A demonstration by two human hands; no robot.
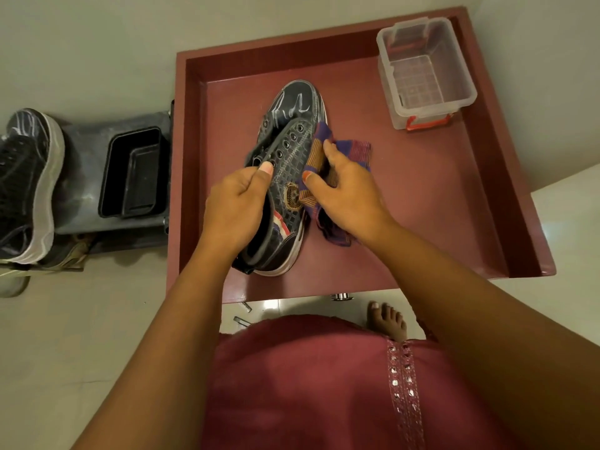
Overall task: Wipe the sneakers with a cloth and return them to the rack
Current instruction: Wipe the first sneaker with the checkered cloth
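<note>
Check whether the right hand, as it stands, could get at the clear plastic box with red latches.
Probably yes. The clear plastic box sits open in the tray's far right corner, with bare tray floor between it and the right hand. But that hand grips the striped cloth, so it would need freeing first.

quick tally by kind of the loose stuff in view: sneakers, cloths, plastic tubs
Sneakers: 2, one on the red tray held by the left hand, one on the rack at left
Cloths: 1, striped cloth in the right hand
Plastic tubs: 2, clear tub, black tub
Total: 5
</note>
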